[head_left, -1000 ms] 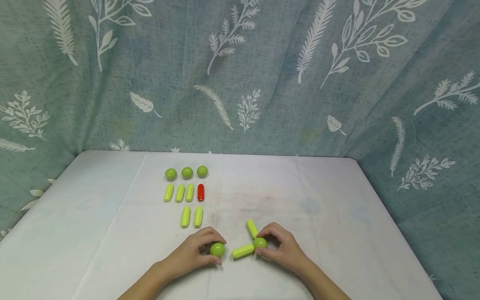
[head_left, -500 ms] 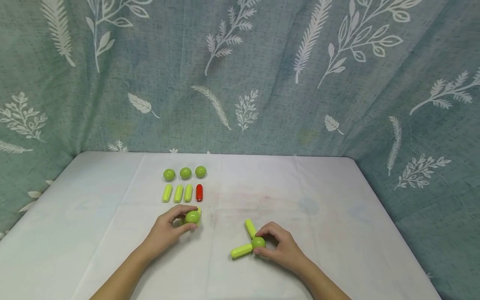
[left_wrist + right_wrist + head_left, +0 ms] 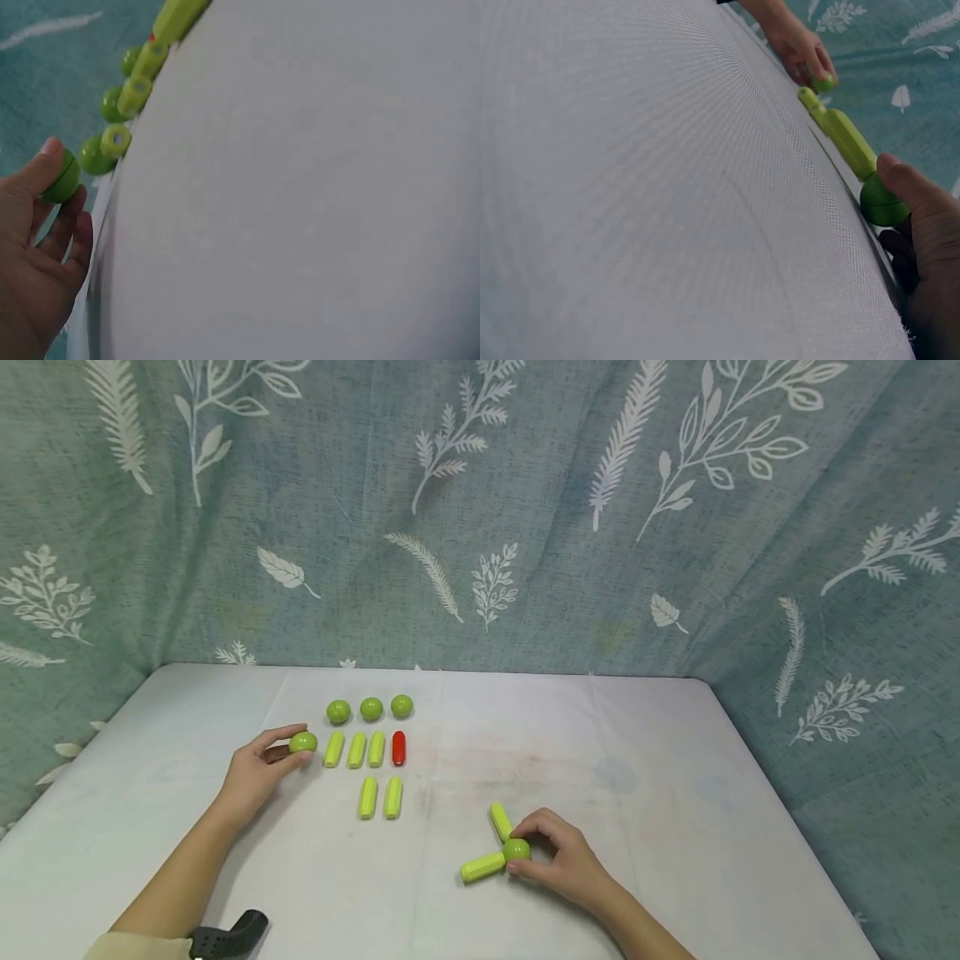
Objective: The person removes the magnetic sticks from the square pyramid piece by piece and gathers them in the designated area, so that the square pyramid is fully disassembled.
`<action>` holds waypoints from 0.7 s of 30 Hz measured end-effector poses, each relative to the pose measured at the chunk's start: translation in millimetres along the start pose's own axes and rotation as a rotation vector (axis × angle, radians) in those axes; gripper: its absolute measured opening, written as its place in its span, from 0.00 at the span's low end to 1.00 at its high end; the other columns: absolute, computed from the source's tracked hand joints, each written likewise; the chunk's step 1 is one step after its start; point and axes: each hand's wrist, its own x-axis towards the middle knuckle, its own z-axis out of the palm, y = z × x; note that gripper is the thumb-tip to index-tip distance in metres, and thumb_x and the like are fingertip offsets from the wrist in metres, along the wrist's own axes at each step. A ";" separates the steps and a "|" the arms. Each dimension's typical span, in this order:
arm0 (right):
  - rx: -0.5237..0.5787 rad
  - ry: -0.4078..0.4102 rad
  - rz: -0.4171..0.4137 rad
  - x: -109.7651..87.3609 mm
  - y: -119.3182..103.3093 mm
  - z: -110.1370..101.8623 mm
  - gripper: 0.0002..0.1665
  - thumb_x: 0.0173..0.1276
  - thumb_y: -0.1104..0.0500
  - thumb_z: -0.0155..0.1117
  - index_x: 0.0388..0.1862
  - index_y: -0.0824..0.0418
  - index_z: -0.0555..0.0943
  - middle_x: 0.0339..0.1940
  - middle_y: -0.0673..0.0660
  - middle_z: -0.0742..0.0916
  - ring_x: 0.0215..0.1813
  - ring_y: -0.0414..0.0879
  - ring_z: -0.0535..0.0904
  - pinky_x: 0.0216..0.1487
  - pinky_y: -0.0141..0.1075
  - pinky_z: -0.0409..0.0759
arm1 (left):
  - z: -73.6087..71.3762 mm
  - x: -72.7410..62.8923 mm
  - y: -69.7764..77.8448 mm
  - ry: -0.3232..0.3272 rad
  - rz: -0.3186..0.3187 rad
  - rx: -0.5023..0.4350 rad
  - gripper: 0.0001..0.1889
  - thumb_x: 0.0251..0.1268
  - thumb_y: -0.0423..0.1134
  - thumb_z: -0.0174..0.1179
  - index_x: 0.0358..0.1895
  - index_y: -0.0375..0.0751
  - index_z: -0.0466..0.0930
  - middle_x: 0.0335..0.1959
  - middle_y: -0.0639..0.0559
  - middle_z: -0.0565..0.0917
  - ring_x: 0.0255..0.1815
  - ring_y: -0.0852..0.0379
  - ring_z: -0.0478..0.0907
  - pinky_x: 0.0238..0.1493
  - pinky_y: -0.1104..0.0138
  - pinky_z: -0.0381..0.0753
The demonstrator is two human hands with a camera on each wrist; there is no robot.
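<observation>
In the head view my left hand (image 3: 257, 773) pinches a green ball (image 3: 303, 742) between thumb and fingers, just left of a row of yellow-green rods. The left wrist view shows the same ball (image 3: 63, 180) with a dark seam. On the right, my right hand (image 3: 558, 853) grips another green ball (image 3: 517, 850). Two yellow-green rods meet that ball: a lower-left rod (image 3: 482, 867) and an upper rod (image 3: 501, 822), set at an angle to each other. Seen from the right wrist, the gripped ball (image 3: 883, 201) touches a rod (image 3: 850, 142).
Three green balls (image 3: 371, 709) line up at the back left. Before them lie three yellow-green rods (image 3: 356, 750) and a red rod (image 3: 399, 748); two more rods (image 3: 368, 798) lie nearer. A white cloth (image 3: 637, 827) covers the table. A black band (image 3: 231, 935) is on the left wrist.
My left hand has carried its ball leftward and back, past the nearer pair of rods, to beside the rod row. My right hand still holds its ball against the two rods.
</observation>
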 end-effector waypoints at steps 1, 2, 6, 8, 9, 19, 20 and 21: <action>0.000 0.000 -0.003 -0.3 0.5 -0.2 0.19 0.49 0.69 0.74 0.40 0.67 0.78 0.37 0.59 0.82 0.42 0.49 0.79 0.47 0.36 0.79 | -2.0 4.7 -1.9 0.004 -0.023 -0.005 0.33 0.62 0.52 0.61 0.66 0.39 0.66 0.60 0.44 0.73 0.43 0.85 0.67 0.39 0.85 0.71; 0.001 0.000 -0.009 -0.5 1.0 -0.3 0.19 0.49 0.69 0.74 0.40 0.67 0.78 0.37 0.59 0.82 0.42 0.49 0.79 0.47 0.36 0.79 | -3.7 9.6 -3.6 0.006 -0.045 -0.013 0.34 0.62 0.52 0.61 0.67 0.38 0.66 0.61 0.41 0.72 0.43 0.85 0.67 0.39 0.85 0.71; 0.005 -0.002 -0.015 -1.1 2.7 -0.8 0.19 0.50 0.69 0.74 0.40 0.66 0.78 0.37 0.58 0.82 0.42 0.47 0.79 0.47 0.35 0.79 | -5.8 29.7 -7.2 0.013 -0.134 -0.019 0.37 0.61 0.55 0.61 0.69 0.40 0.63 0.65 0.38 0.68 0.52 0.71 0.73 0.37 0.84 0.72; 0.004 -0.001 -0.023 -0.9 3.1 -1.1 0.19 0.50 0.68 0.74 0.40 0.66 0.78 0.37 0.58 0.82 0.42 0.47 0.79 0.47 0.35 0.79 | -4.9 39.4 -7.7 0.010 -0.157 -0.013 0.37 0.62 0.55 0.60 0.69 0.40 0.62 0.66 0.37 0.68 0.60 0.56 0.73 0.38 0.84 0.71; 0.004 -0.001 -0.023 -0.9 3.3 -1.2 0.19 0.50 0.68 0.74 0.40 0.66 0.78 0.37 0.58 0.82 0.42 0.48 0.79 0.48 0.35 0.79 | -3.9 43.9 -7.6 0.011 -0.161 -0.004 0.36 0.63 0.53 0.60 0.70 0.40 0.62 0.66 0.36 0.67 0.63 0.49 0.70 0.38 0.83 0.71; 0.007 -0.005 -0.031 0.5 3.0 -1.6 0.19 0.50 0.69 0.74 0.40 0.66 0.78 0.37 0.59 0.82 0.42 0.48 0.79 0.47 0.37 0.79 | 2.6 68.0 -11.2 0.034 -0.118 0.040 0.32 0.64 0.38 0.61 0.68 0.31 0.62 0.63 0.30 0.68 0.63 0.38 0.68 0.42 0.85 0.71; 0.005 -0.005 -0.026 0.3 3.0 -1.7 0.19 0.50 0.69 0.74 0.40 0.66 0.78 0.37 0.59 0.82 0.42 0.48 0.79 0.47 0.37 0.79 | 2.7 68.6 -11.5 0.037 -0.122 0.044 0.32 0.63 0.38 0.61 0.68 0.31 0.62 0.63 0.30 0.68 0.63 0.38 0.68 0.42 0.84 0.72; 0.005 -0.007 -0.022 0.2 2.9 -1.7 0.19 0.50 0.69 0.74 0.40 0.66 0.78 0.37 0.59 0.82 0.42 0.48 0.79 0.46 0.38 0.79 | 2.8 69.0 -11.7 0.040 -0.128 0.045 0.32 0.63 0.38 0.61 0.68 0.32 0.62 0.64 0.30 0.68 0.63 0.38 0.68 0.43 0.83 0.73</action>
